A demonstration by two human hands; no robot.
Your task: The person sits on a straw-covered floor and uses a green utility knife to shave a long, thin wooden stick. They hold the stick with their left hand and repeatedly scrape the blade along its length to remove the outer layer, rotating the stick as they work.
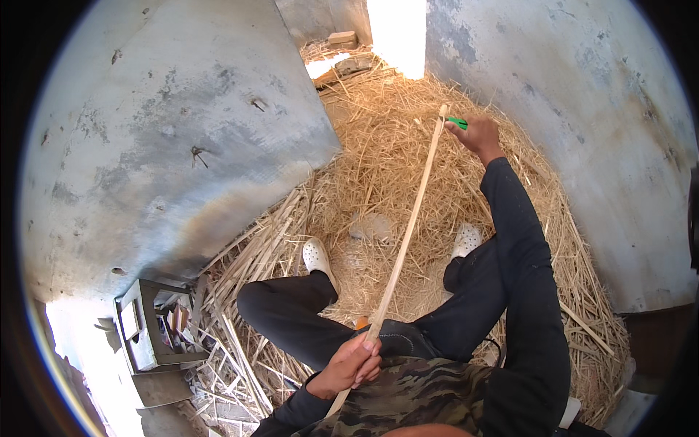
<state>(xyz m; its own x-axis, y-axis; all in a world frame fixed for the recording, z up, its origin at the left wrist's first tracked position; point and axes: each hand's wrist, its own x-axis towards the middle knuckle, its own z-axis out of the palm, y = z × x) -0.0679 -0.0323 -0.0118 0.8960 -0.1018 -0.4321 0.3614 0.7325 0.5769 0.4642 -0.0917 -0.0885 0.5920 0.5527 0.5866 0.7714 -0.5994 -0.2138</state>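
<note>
Pale strip (409, 233) ran in one length from six o'clock to one o'clock. Your left hand (352, 362) had its fingers pinching the near part; your right hand's (478, 136) fingers gripped a green tool (458, 122) by the far end. It looked already split and slender; how much work remained, I couldn't tell.

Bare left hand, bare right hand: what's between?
Head view: a long, pale wooden strip, mostly over loose golden straw; small green object at its far end.
</note>
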